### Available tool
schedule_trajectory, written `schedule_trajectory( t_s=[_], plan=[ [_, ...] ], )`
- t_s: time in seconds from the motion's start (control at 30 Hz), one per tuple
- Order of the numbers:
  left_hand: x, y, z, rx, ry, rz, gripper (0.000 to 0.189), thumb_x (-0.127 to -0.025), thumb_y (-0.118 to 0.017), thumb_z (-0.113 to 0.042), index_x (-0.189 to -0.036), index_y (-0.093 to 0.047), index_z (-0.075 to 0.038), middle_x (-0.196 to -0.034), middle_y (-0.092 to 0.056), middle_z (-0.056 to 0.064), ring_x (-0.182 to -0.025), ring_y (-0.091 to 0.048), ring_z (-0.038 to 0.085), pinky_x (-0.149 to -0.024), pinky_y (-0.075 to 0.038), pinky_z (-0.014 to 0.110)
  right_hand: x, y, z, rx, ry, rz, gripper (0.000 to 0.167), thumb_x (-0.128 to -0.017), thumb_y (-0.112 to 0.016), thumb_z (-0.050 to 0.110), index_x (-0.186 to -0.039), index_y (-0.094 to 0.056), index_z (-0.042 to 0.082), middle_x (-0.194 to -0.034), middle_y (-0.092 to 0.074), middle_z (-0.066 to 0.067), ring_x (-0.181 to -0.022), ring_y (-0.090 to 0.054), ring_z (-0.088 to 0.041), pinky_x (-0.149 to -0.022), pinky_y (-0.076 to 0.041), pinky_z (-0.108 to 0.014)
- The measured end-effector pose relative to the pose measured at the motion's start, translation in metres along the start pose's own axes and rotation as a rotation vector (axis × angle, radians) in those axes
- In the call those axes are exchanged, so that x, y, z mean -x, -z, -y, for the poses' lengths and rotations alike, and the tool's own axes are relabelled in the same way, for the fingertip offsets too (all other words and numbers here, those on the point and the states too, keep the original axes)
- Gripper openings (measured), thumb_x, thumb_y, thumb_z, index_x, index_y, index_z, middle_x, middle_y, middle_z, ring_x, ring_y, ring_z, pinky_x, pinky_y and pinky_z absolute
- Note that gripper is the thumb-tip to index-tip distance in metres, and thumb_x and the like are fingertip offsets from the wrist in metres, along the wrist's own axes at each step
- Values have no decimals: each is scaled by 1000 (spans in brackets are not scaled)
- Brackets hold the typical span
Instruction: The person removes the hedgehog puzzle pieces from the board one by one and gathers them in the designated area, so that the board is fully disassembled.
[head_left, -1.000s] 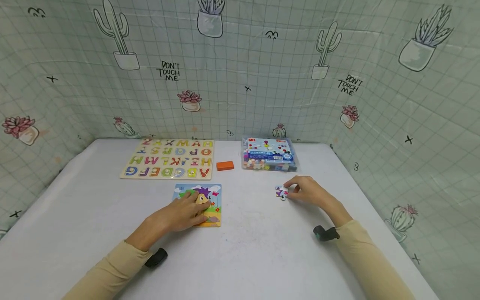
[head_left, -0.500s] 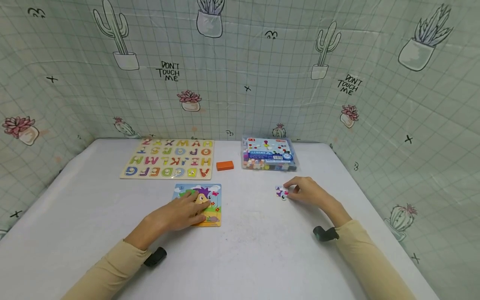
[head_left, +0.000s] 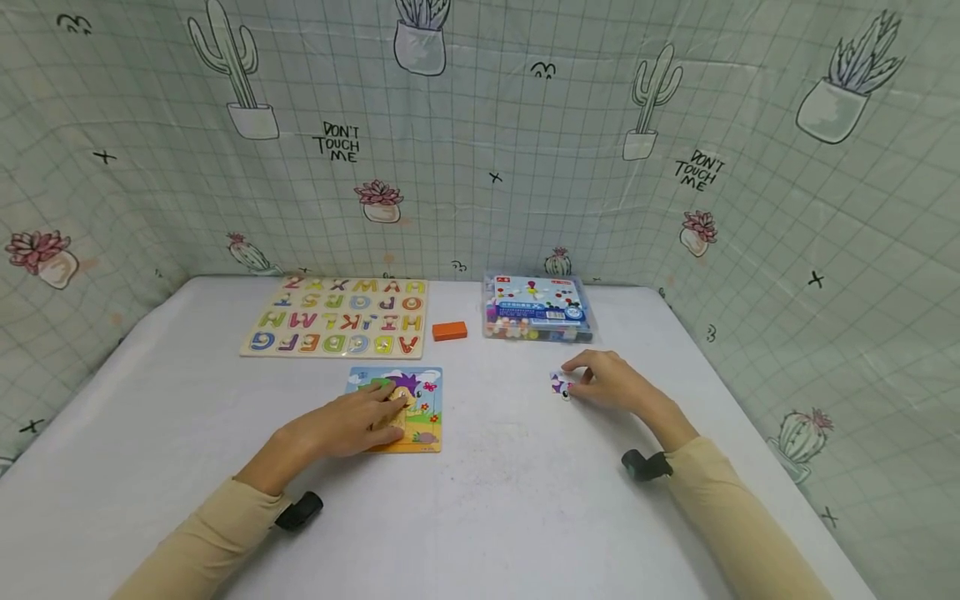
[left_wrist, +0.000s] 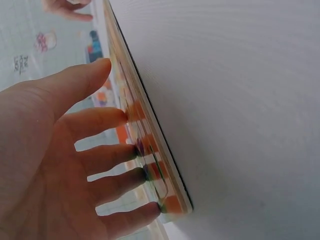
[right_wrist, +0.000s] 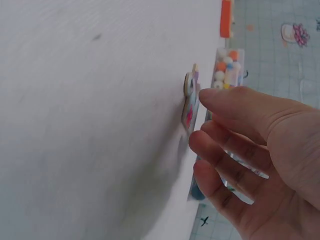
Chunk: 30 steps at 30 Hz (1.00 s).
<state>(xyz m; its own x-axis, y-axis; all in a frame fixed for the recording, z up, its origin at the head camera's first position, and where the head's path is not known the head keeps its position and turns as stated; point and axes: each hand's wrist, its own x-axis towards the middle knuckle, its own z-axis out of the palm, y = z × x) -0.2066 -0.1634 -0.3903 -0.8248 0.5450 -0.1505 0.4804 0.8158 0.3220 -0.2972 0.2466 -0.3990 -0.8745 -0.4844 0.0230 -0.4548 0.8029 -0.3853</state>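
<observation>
My left hand (head_left: 341, 427) rests flat with spread fingers on a square jigsaw puzzle (head_left: 430, 417) that pictures a purple-haired animal. In the left wrist view the fingertips touch the puzzle's top, and part of its picture is covered by the hand. Over on the right, my right hand (head_left: 611, 383) holds a small jigsaw piece (head_left: 559, 384) between thumb and index finger, at the white tabletop. The piece (right_wrist: 189, 102) shows an eye and a pink patch. Its thumb touches the piece in the right wrist view, where the index finger is partly hidden.
Behind the puzzle lies a wooden alphabet board (head_left: 337, 318). An orange block (head_left: 450, 332) sits to the right of that board. A clear plastic case (head_left: 537, 308) of coloured beads stands at the back, beyond the right hand. A patterned cloth (head_left: 480, 133) hangs behind the table.
My left hand has slid a little to the left across the puzzle, uncovering more of its right side. The right hand and the jigsaw piece have shifted very slightly left.
</observation>
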Motion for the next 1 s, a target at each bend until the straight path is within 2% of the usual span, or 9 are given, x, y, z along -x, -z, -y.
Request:
schedule_trajectory(
  t_s=[0.23,0.4,0.53,0.83,1.0],
  plan=[
    [2,0,5,-24,3,-29,55,-100,-55,-38,-144,-48,-6,-155,-32,28,-144,-29,48,-113,-30,62,-17,-3,22,5,38,15,34,-90,-71,17,-120,-68,2,-111,-70,-13,-85,-64,-15,-76,-51,-31],
    [3,1,6,-58,41,-65,52,-99,-56,-39,-144,-51,-14,-153,-33,31,-141,-30,53,-112,-31,64,-32,-9,43,36,98,12,33,-91,-69,21,-119,-69,3,-115,-70,-13,-92,-65,-20,-81,-53,-36],
    [4,2,7,-94,73,-63,51,-99,-54,-41,-144,-51,-18,-153,-33,31,-141,-27,56,-111,-30,66,-45,-16,62,26,121,29,32,-92,-69,20,-118,-70,3,-116,-69,-13,-98,-66,-23,-85,-55,-37],
    [14,-1,11,-86,71,-46,49,-99,-55,-39,-143,-53,-16,-150,-37,32,-137,-34,57,-107,-34,67,-73,-43,107,-9,119,102,30,-92,-69,21,-118,-71,7,-110,-69,-6,-102,-64,-20,-90,-54,-33],
    [17,-3,13,-86,60,-57,50,-99,-56,-39,-143,-53,-16,-150,-38,31,-137,-36,55,-106,-36,68,-82,-55,127,-7,173,80,27,-92,-68,19,-115,-72,6,-104,-69,-6,-96,-63,-18,-86,-53,-30]
  ],
)
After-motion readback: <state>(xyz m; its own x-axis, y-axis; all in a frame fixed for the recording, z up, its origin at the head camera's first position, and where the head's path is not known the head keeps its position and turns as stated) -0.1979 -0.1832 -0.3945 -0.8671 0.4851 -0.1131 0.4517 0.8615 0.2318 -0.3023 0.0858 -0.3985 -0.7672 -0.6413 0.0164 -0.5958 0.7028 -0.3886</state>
